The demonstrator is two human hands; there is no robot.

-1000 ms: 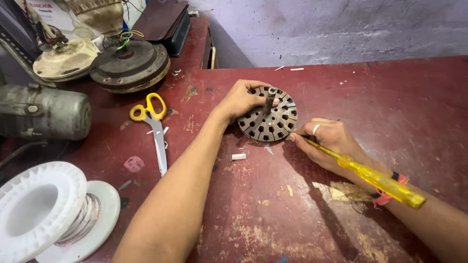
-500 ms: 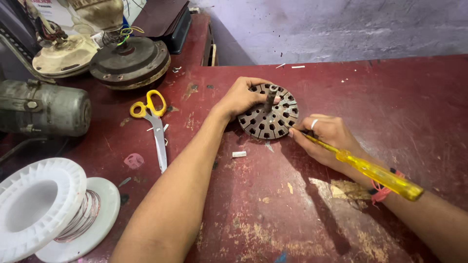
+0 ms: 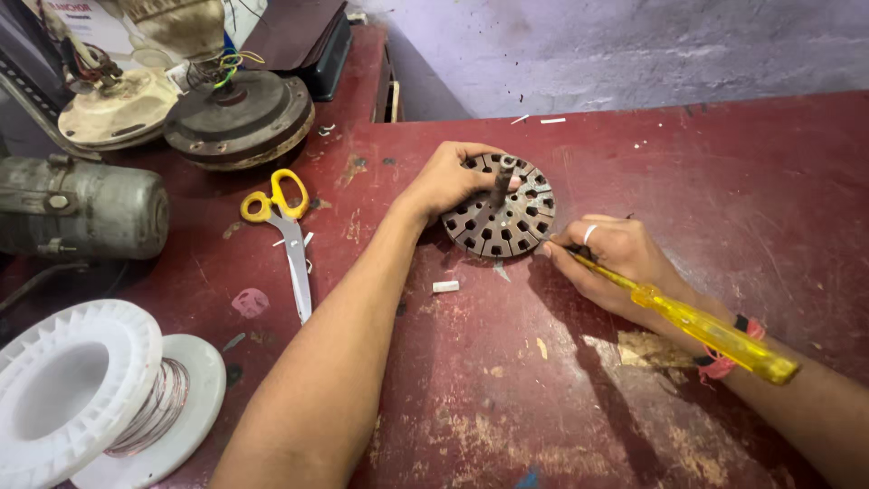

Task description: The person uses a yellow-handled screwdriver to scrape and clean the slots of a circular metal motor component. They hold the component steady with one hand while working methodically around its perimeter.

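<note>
Hands worked a slotted metal stator (image 3: pixel 501 217) lying flat on the red worktop (image 3: pixel 724 181): the left hand (image 3: pixel 448 181) gripped its rim and centre shaft, while the right hand (image 3: pixel 615 258) closed around a yellow screwdriver (image 3: pixel 706 330), tip at the stator's edge. Yellow scissors (image 3: pixel 285 226) and a white spool (image 3: pixel 100 389) lay well to the left.

Scissors (image 3: pixel 288 237) lie left of the slotted disc (image 3: pixel 501 217), spool (image 3: pixel 95 394) nearer left, motor housings (image 3: pixel 240 118) behind.
</note>
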